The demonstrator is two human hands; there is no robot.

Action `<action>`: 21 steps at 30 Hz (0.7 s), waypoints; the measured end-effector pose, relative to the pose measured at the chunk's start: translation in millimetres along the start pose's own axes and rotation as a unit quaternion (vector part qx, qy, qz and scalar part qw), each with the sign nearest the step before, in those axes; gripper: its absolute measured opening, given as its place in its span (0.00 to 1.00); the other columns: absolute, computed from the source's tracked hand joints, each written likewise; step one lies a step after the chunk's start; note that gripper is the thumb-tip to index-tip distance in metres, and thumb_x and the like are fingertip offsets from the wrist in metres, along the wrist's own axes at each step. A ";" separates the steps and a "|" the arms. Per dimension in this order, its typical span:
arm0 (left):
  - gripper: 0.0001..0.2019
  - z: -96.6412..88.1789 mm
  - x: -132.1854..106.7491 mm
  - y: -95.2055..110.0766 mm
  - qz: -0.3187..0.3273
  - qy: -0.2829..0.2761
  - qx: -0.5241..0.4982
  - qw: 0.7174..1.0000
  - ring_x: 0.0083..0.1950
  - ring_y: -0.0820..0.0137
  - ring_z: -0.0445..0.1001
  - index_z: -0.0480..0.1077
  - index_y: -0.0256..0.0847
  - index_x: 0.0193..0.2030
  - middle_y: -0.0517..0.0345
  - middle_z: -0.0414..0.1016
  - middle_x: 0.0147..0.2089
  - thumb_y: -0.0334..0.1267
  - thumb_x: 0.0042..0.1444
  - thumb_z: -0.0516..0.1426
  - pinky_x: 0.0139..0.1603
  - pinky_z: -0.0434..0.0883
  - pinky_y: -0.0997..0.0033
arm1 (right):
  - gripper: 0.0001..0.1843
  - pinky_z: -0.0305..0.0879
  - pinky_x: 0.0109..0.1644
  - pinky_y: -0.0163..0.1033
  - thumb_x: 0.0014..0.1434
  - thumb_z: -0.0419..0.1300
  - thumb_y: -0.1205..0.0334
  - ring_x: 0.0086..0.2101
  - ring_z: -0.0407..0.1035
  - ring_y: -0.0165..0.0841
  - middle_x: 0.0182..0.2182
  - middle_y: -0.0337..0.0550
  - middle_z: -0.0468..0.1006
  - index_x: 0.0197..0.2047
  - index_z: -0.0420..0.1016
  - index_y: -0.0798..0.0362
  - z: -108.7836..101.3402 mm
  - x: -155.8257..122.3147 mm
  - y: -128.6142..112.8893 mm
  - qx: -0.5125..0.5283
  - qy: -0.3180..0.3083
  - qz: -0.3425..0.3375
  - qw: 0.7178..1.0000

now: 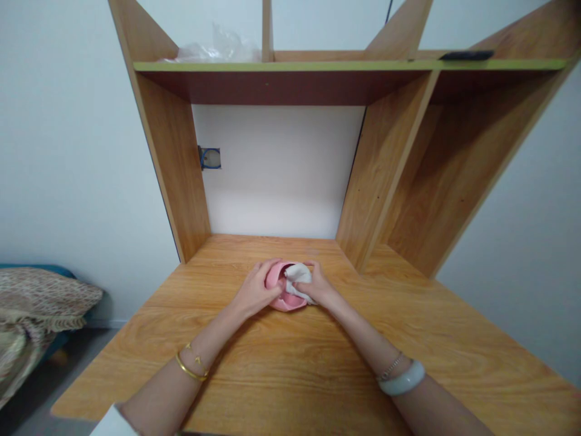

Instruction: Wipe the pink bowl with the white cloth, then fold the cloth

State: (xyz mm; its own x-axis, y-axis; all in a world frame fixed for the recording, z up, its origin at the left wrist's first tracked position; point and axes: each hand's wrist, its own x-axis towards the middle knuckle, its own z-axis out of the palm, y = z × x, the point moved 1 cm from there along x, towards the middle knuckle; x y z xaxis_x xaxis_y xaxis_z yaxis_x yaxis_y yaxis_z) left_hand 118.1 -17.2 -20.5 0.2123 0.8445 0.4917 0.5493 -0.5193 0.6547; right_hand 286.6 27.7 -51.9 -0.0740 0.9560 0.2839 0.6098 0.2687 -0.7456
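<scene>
Pink open-mouthed container [289, 303] lies just below the center of the frame, on the wood-grain tabletop [290, 369]. The person's left hand [259, 287] is clamped on its left side, the thumb over the rim. The right hand [320, 286] is closed on a white cloth [298, 275], bunched at the container's opening. Bangles circle both wrists: gold [190, 368] at lower left, pale [402, 379] at lower right. Clear plastic [218, 51] rests on the shelf [299, 66] at upper left.
</scene>
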 end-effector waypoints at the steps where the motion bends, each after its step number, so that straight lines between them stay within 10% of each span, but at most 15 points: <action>1: 0.24 0.3 -0.7 2.6 0.007 -0.006 0.007 1.000 0.50 0.65 0.64 0.62 0.43 0.52 0.54 0.66 0.49 0.33 0.45 0.53 0.54 0.58 0.66 | 0.26 0.64 0.33 0.35 0.42 0.58 0.68 0.31 0.68 0.32 0.33 0.43 0.72 0.47 0.57 0.56 -0.8 0.6 0.1 0.016 -0.014 0.020 1.000; 13: 0.31 -4.5 -4.0 16.6 0.033 -0.066 0.052 0.996 0.44 0.66 0.65 0.59 0.46 0.56 0.56 0.64 0.44 0.33 0.41 0.55 0.50 0.61 0.67 | 0.35 0.61 0.38 0.39 0.52 0.51 0.65 0.38 0.70 0.38 0.44 0.51 0.72 0.62 0.42 0.54 -27.0 -15.9 -37.2 -0.232 0.030 -0.123 0.964; 21: 0.31 -9.7 -4.1 14.0 0.039 -0.061 0.057 0.996 0.47 0.64 0.64 0.52 0.48 0.61 0.55 0.64 0.47 0.40 0.48 0.54 0.51 0.60 0.66 | 0.36 0.61 0.33 0.35 0.49 0.55 0.62 0.31 0.70 0.36 0.29 0.43 0.76 0.60 0.48 0.53 -21.1 -12.3 -19.9 -0.111 0.032 -0.052 0.992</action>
State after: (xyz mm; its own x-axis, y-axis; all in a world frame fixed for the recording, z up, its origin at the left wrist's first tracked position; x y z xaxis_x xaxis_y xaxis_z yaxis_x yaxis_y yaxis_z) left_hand 117.1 -29.2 -7.8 0.3504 0.8152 0.4612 0.6136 -0.5718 0.5445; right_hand 292.0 8.1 -27.9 -0.0998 0.9136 0.3942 0.7606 0.3255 -0.5617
